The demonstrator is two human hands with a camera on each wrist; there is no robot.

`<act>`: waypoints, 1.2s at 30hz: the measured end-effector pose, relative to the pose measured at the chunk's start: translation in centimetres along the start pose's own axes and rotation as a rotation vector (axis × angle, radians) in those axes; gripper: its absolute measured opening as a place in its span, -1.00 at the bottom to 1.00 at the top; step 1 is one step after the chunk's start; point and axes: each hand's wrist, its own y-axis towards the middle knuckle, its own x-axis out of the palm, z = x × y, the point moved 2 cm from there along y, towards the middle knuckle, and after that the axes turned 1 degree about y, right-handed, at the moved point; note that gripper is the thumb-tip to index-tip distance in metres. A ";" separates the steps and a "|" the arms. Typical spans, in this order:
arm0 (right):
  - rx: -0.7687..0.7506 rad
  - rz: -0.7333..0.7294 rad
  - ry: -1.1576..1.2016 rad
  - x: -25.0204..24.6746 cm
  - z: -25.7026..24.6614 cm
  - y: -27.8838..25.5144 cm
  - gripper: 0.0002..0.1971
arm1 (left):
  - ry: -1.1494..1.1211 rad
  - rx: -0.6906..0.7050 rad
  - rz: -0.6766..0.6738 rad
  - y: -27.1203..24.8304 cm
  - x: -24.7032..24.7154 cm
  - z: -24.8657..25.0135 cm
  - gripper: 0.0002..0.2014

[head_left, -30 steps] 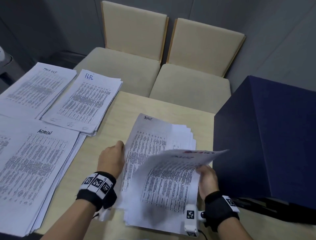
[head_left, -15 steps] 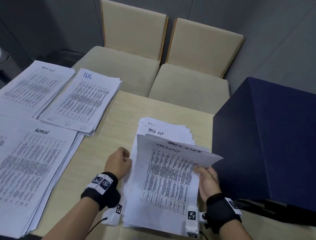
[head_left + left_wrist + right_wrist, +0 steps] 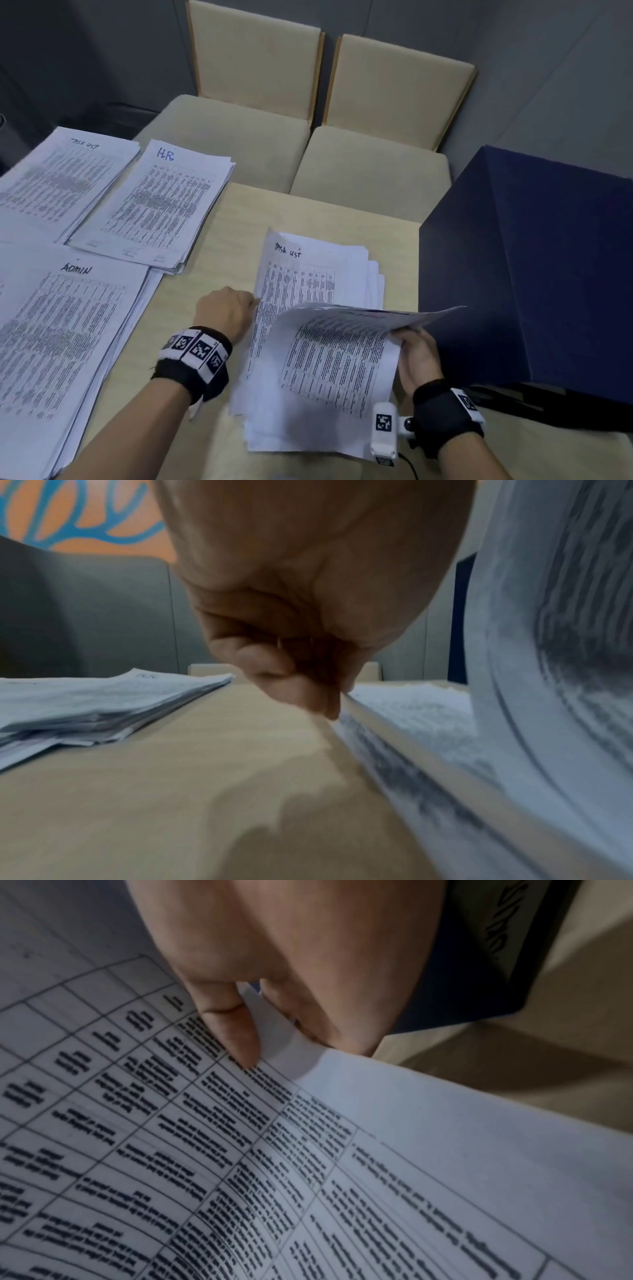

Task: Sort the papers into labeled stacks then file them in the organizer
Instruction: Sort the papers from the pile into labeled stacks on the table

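Head view, with both wrist views. The unsorted pile of papers (image 3: 308, 342) lies on the light wooden table (image 3: 308, 212), just left of the dark blue box (image 3: 534, 260); its exposed top sheet is hand-labeled "TASK LIST". The right hand (image 3: 416, 356) pinches the right edge of a few lifted sheets (image 3: 342, 346), thumb (image 3: 232, 1031) on the printed face and the other fingers beneath, so that the sheets bow upward and their far edge reaches in front of the box. The left hand (image 3: 226, 313), fingers curled, pinches the left edge of the pile's top sheet between thumb and fingertips (image 3: 322, 696), as the left wrist view shows. Three labeled stacks lie farther left of the box: the "HR" stack (image 3: 157, 205) nearest the pile, the "TASK LIST" stack (image 3: 58, 178) beyond it at the table's far left, and the "ADMIN" stack (image 3: 58, 342) on the near left. Two beige chairs (image 3: 308, 137) stand behind the table, left of the box.
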 end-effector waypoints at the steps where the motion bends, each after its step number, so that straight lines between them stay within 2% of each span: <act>1: 0.005 -0.010 0.021 0.4 0.0 -0.1 -0.71 | -0.072 0.035 0.046 -0.1 -0.3 -0.2 -0.60; 3: -0.005 -0.022 0.060 1.1 -0.3 -0.3 -0.67 | -0.321 0.147 0.116 -0.5 -0.3 -0.5 -0.70; 5: -0.004 -0.034 0.092 1.6 -0.4 -0.4 -0.62 | -0.657 0.268 0.086 -1.0 0.2 -0.8 -0.78; 8: -0.003 -0.022 0.124 1.9 -0.1 -0.2 -0.71 | -1.138 0.309 -0.174 -1.9 0.1 -0.3 -0.78; 9: -0.003 -0.009 0.120 1.8 0.0 -0.2 -0.74 | -1.176 0.284 -0.226 -2.0 0.5 -0.1 -0.73; 10: -0.007 -0.004 0.110 1.8 0.2 -0.2 -0.76 | -1.142 0.234 -0.222 -1.9 1.1 -0.1 -0.68; 12: -0.024 -0.011 0.092 1.6 0.2 -0.4 -0.81 | -0.935 0.066 -0.087 -1.1 2.6 -0.5 -0.69; 14: -0.037 -0.005 0.089 1.4 0.1 -0.6 -0.80 | -0.709 -0.104 0.016 -0.2 3.5 -0.7 -0.84; 17: -0.025 0.067 0.034 1.0 0.2 -0.6 -0.76 | -0.557 -0.246 -0.120 0.4 4.5 -0.2 -0.84; 19: -0.038 0.085 -0.004 0.9 -0.1 -0.8 -0.79 | -0.533 -0.285 -0.071 0.3 4.4 0.2 -0.88; 21: -0.054 0.064 -0.018 1.3 -1.1 -1.1 -0.77 | -0.559 -0.170 0.099 -0.1 3.3 0.6 -0.71; 22: -0.067 0.062 -0.009 1.5 -1.9 -1.2 -0.75 | -0.628 -0.056 0.115 -0.3 2.6 0.9 -0.59; 23: -0.091 0.054 0.010 1.7 -2.8 -1.2 -0.74 | -0.750 0.060 0.057 -0.6 1.6 1.2 -0.49; 24: -0.121 0.038 0.031 2.1 -3.8 -1.2 -0.75 | -0.891 0.154 -0.069 -0.7 0.5 1.6 -0.44; 25: -0.146 0.006 0.043 2.7 -4.9 -1.2 -0.79 | -1.007 0.228 -0.193 -0.8 -0.5 1.9 -0.42; 26: -0.169 -0.022 0.048 3.5 -6.1 -1.2 -0.81 | -1.084 0.268 -0.262 -0.5 -1.5 2.2 -0.44; 27: -0.197 -0.041 0.059 4.3 -7.2 -1.2 -0.77 | -1.118 0.272 -0.270 -0.1 -2.6 2.5 -0.51; 29: -0.282 -0.113 0.095 6.6 -9.9 -2.0 -0.72 | -1.175 0.231 -0.177 0.6 -5.2 3.2 -0.66; 32: -0.419 -0.239 0.099 9.7 -13.6 -4.5 -0.71 | -1.315 0.132 0.087 1.2 -8.9 4.0 -0.63; 34: -0.510 -0.218 0.025 10.6 -14.8 -5.9 -0.86 | -1.412 0.115 0.205 1.3 -10.5 4.1 -0.67; 36: -0.589 -0.142 -0.071 10.4 -14.6 -6.5 -0.90 | -1.456 0.093 0.234 0.9 -10.7 3.9 -0.69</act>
